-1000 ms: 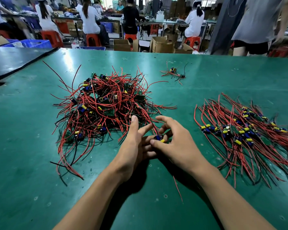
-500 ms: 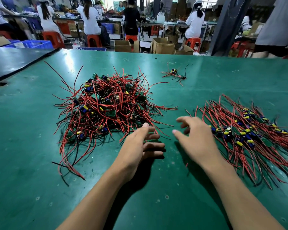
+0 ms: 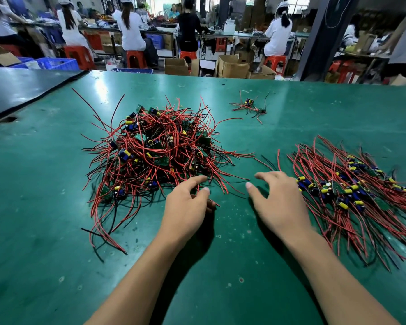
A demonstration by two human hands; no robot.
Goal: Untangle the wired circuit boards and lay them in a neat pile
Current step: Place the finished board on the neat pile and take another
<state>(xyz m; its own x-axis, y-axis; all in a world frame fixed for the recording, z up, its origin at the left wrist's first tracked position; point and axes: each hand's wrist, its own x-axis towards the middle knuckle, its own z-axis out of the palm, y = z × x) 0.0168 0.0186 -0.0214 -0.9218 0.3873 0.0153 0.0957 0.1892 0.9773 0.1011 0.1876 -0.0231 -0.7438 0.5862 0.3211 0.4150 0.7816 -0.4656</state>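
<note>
Tangled heap (image 3: 159, 156): a mound of small green circuit boards with red and black wires, on the left-centre of the table (image 3: 33, 207), its loose wire ends fanning out on all sides.
Neat pile (image 3: 352, 191): boards laid in a row on the right side of the table, their wires running roughly parallel; well apart from the heap.
Stray boards (image 3: 251, 106): a small cluster with wires, alone toward the far edge.
Left hand (image 3: 188, 207): palm down at the near edge of the heap, index finger and thumb stretched over the outermost red wires, other fingers loosely curled; nothing plainly held.
Right hand (image 3: 277, 202): palm down, fingers spread wide and relaxed, holding nothing, just beside the left edge of the neat pile.
Background: people on red stools (image 3: 136, 57) at far benches, cardboard boxes (image 3: 232, 66).
</note>
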